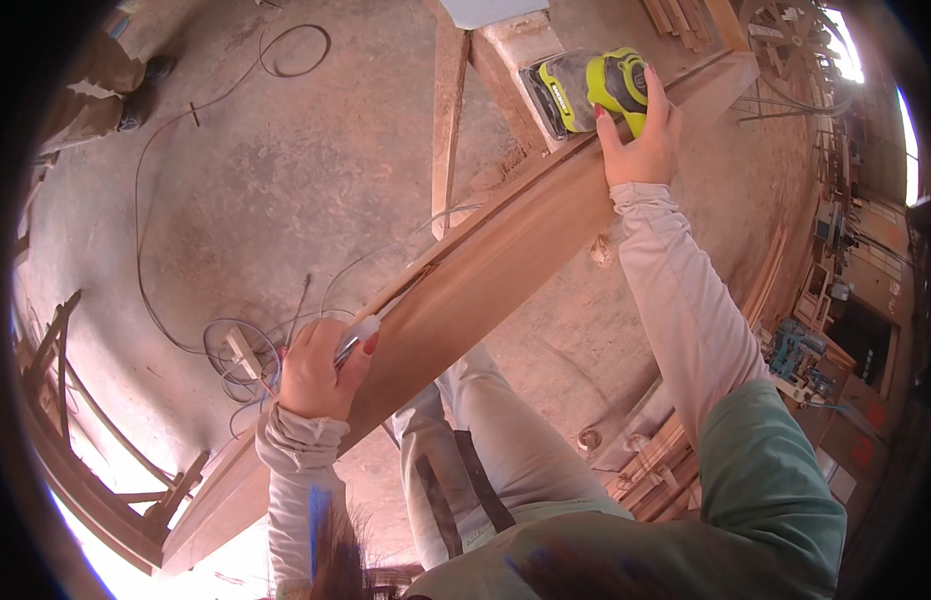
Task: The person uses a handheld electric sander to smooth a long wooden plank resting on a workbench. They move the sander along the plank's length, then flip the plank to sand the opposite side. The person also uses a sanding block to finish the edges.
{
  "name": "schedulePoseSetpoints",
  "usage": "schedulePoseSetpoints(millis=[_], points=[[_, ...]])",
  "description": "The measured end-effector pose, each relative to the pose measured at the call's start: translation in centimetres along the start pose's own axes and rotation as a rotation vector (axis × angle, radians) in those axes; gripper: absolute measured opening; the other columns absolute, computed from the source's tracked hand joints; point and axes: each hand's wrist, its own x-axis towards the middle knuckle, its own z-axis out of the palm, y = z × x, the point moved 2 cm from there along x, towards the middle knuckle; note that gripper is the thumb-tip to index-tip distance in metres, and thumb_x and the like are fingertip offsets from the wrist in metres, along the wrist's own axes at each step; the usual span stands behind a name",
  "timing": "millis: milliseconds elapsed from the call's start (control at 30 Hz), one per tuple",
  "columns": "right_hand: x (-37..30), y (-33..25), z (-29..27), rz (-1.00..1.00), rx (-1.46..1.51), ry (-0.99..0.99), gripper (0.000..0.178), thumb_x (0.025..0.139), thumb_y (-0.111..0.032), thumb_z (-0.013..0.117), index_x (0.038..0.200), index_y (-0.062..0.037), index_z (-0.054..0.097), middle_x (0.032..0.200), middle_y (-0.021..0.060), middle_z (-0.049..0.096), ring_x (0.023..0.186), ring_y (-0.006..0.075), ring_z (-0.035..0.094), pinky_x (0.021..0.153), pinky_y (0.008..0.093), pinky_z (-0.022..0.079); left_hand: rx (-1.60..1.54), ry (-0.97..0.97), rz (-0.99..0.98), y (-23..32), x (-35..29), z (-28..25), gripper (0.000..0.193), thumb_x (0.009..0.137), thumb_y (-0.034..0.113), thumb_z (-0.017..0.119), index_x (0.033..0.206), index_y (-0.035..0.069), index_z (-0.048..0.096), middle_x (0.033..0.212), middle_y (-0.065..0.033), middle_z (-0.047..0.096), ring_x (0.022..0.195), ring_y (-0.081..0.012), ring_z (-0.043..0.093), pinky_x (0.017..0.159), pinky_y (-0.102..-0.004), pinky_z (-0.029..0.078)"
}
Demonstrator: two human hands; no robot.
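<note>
The work on the one long board [505,258], which slants from the lower left of the frame to the upper right, looks partway along: its broad face seems even, while a dark, rough line [413,283] along its upper edge appears to be left unfinished. Which stretches have been worked cannot be told. Two hands are on the job. The left hand [315,372], left of centre, is curled closed around one small scraper [364,329], its pale blade pointing toward that edge. The right hand [645,152], at the upper right, is partly open, its fingers and thumb spread around the end of one green sander [593,88], which lies at the board's upper edge. One pale power block [242,353] sits among looped cables at the left, and another person's two shoes [133,112] show at upper left.
</note>
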Motion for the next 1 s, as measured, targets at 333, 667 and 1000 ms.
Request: schedulePoseSetpoints(millis=[333,667,1000], points=[[0.0,0.0,-0.2,-0.005,-0.016,-0.002,0.078,0.076,-0.026,0.079,0.144,-0.0215,0.042,0.117,0.0129,0.057,0.106,0.0327,0.059,0.087,0.0445,0.051,-0.001,0.003,-0.043,-0.4,-0.8,-0.3,0.019,0.081,0.014,0.068,0.091,0.0,0.06,0.083,-0.0193,0.061,0.078,-0.0409,0.058,0.07,-0.0447,0.047],[-0.2,0.4,-0.1,-0.023,-0.009,0.0,0.078,0.075,-0.026,0.079,0.144,-0.0209,0.043,0.122,0.0141,0.055,0.108,0.0335,0.059,0.09,0.0449,0.05,-0.032,0.04,-0.123,-0.3,-1.2,-0.6,0.029,0.092,0.025,0.067,0.106,0.0,0.06,0.087,-0.0156,0.062,0.077,-0.0302,0.062,0.07,-0.038,0.049],[7.2,1.0,-1.3,-0.148,0.075,-0.563,0.073,0.073,-0.023,0.08,0.137,-0.0283,0.044,0.123,0.0163,0.053,0.108,0.0368,0.058,0.094,0.041,0.049,-0.181,0.526,-0.328,-8.6,-11.6,-4.0,0.029,0.102,0.025,0.046,0.117,-0.001,0.048,0.098,-0.011,0.063,0.091,-0.0209,0.061,0.086,-0.0347,0.047]])
